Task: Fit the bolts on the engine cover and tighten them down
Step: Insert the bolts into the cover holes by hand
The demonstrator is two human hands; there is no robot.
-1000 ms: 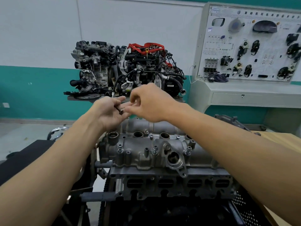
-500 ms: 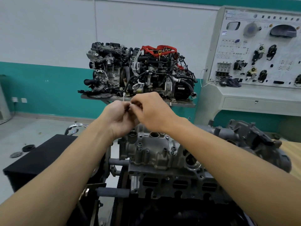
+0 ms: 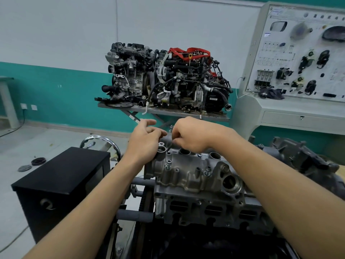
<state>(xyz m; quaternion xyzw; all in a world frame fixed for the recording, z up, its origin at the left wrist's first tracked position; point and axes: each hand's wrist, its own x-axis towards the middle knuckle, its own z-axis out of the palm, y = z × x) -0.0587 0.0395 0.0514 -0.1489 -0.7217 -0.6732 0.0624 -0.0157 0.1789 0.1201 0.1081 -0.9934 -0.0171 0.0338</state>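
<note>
Pinching bolt point(image 3: 169, 147) over engine cover point(image 3: 186, 175) — right hand point(image 3: 192, 136) grip clamped; left hand point(image 3: 146, 142) beside — fingers loose, apart.

A vehicle training workshop: display engine point(image 3: 164, 79) on stand, wiring demonstration board point(image 3: 302, 58).

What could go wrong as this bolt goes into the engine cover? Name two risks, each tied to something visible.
1. The right hand pinches the bolt at a slant over the engine cover; started like that, it might cross-thread.
2. Open bores sit right beside it; a dropped bolt could fall in and be hard to retrieve.
</note>
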